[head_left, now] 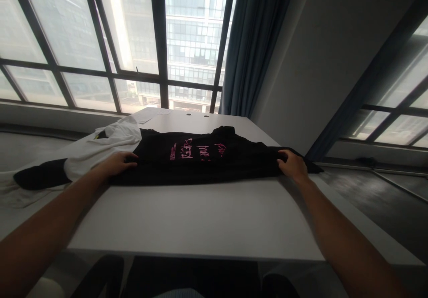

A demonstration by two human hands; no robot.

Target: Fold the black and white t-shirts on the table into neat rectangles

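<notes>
Across the white tabletop [200, 213], under the tall windows, a black T-shirt [207, 162] with pink lettering lies spread sideways, its left end lapping over a white garment [107, 144] that trails toward the table's left edge. Soft and light, the shirt would likely crumple and slide easily, so its side edges or corners look like the best places to grip. The left hand [117, 163] rests on the shirt's left edge, fingers curled into the cloth. The right hand [292, 164] pinches the fabric at the right edge, fingers closed on a fold.

Dim, backlit by windows [133, 35]; edges warped
</notes>
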